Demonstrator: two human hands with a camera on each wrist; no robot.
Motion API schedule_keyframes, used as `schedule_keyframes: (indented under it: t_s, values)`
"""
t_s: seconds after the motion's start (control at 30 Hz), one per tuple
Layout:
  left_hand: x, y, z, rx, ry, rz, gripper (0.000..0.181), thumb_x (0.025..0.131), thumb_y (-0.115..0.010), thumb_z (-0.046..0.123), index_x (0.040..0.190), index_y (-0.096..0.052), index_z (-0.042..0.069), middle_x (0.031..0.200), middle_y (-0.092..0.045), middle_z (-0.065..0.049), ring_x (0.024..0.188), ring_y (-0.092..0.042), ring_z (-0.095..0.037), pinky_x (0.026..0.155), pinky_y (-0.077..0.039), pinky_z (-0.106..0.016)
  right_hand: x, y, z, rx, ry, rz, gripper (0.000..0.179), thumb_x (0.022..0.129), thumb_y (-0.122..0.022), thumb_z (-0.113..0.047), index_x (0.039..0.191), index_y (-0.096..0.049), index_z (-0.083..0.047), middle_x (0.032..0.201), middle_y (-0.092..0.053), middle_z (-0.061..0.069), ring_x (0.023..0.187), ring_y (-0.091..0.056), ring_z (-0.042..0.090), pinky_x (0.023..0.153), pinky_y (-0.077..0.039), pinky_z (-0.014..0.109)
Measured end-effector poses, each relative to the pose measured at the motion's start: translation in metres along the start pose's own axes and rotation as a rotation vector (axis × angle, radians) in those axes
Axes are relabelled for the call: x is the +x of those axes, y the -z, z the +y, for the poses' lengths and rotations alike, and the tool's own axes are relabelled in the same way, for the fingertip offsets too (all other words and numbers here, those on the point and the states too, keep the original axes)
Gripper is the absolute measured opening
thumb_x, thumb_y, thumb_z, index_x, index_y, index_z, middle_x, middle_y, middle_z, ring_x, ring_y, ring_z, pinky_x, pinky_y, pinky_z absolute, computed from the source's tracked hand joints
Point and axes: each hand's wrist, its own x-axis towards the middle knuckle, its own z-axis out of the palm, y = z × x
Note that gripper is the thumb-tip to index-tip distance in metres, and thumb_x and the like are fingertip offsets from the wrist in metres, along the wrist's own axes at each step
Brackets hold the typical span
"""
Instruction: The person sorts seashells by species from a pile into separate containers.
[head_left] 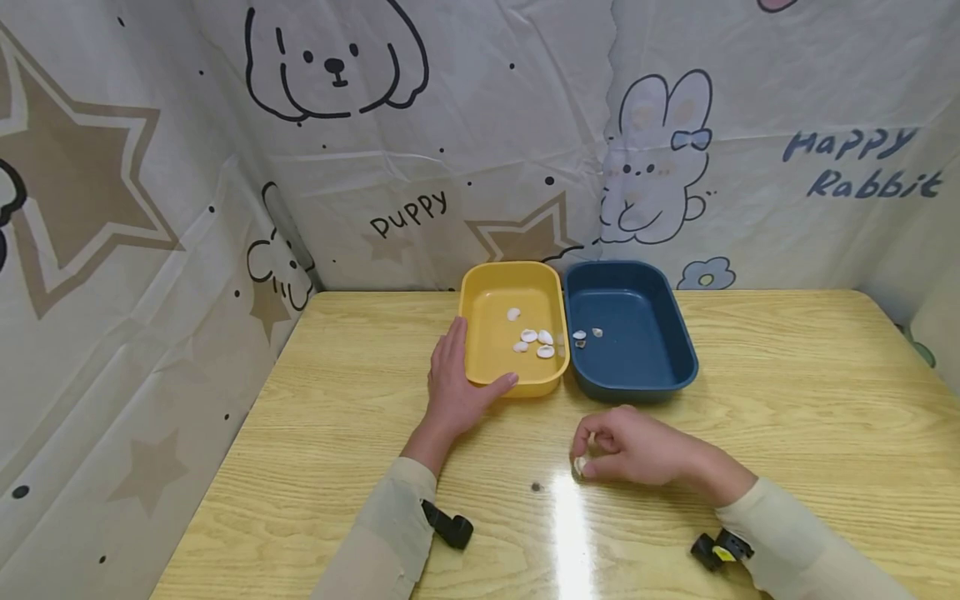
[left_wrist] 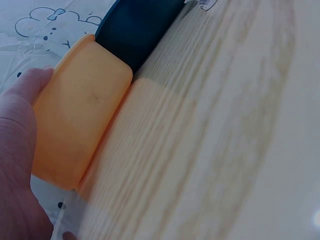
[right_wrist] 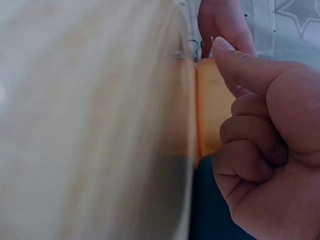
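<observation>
In the head view my right hand (head_left: 645, 446) pinches a small pale shell (head_left: 580, 467) between thumb and index finger, low over the table. The right wrist view shows its other fingers curled into the palm; the shell is mostly hidden there. My left hand (head_left: 459, 387) rests against the near left corner of a yellow bin (head_left: 513, 388), fingers along its left wall and thumb at the front rim. Several white shells (head_left: 545, 352) lie inside that bin. Beside it stands a dark blue bin (head_left: 637, 393) with a few small shells (head_left: 597, 332) near its left wall.
A small dark piece (head_left: 536, 487) lies on the wooden table (head_left: 315, 467), left of my right hand. Behind the bins hangs a printed cloth (head_left: 480, 125), which also runs down the left side. Both sleeves carry black wrist cameras (head_left: 450, 527).
</observation>
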Motion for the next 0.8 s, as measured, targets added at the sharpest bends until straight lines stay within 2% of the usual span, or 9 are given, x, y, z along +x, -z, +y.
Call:
schedule_keyframes:
  t_s: [0.13, 0.3, 0.5, 0.63, 0.8]
  values:
    - [0.0, 0.0, 0.0, 0.001, 0.004, -0.003, 0.117, 0.077, -0.075, 0.065, 0.162, -0.008, 0.022, 0.166, -0.006, 0.009, 0.149, -0.007, -0.025, 0.115, -0.013, -0.055, 0.001, 0.009, -0.006, -0.031, -0.017, 0.043, 0.011, 0.091, -0.076, -0.031, 0.097, -0.068, -0.028, 0.056, -0.032, -0.013, 0.05, -0.03, 0.002, 0.056, -0.038, 0.023]
    - [-0.001, 0.0, 0.0, 0.008, 0.009, -0.004, 0.117, 0.077, -0.075, 0.066, 0.162, -0.007, 0.022, 0.166, -0.007, 0.009, 0.149, -0.007, -0.025, 0.115, -0.013, -0.055, 0.004, 0.018, -0.013, -0.081, 0.024, 0.107, 0.014, 0.09, -0.077, -0.03, 0.098, -0.067, -0.028, 0.057, -0.028, -0.015, 0.051, -0.029, 0.002, 0.059, -0.039, 0.024]
    - [-0.001, 0.0, 0.0, 0.001, 0.008, -0.002, 0.117, 0.076, -0.075, 0.065, 0.162, -0.007, 0.023, 0.166, -0.007, 0.009, 0.149, -0.006, -0.023, 0.115, -0.013, -0.056, 0.009, 0.027, -0.017, -0.066, 0.051, 0.173, 0.015, 0.09, -0.077, -0.029, 0.098, -0.066, -0.025, 0.06, -0.031, -0.014, 0.053, -0.032, 0.003, 0.062, -0.04, 0.027]
    - [-0.001, -0.001, 0.0, 0.004, 0.015, -0.002, 0.117, 0.076, -0.075, 0.066, 0.162, -0.008, 0.023, 0.166, -0.007, 0.01, 0.149, -0.006, -0.021, 0.115, -0.013, -0.056, 0.014, 0.034, -0.018, -0.047, 0.038, 0.224, 0.015, 0.089, -0.078, -0.027, 0.098, -0.067, -0.023, 0.06, -0.03, -0.013, 0.053, -0.032, 0.005, 0.065, -0.041, 0.028]
    - [-0.001, -0.001, 0.0, 0.005, 0.019, -0.001, 0.118, 0.076, -0.074, 0.068, 0.162, -0.008, 0.023, 0.166, -0.006, 0.01, 0.149, -0.006, -0.022, 0.115, -0.013, -0.056, 0.019, 0.043, -0.022, -0.004, 0.011, 0.29, 0.015, 0.089, -0.078, -0.023, 0.098, -0.068, -0.019, 0.058, -0.029, -0.011, 0.051, -0.03, 0.008, 0.062, -0.037, 0.028]
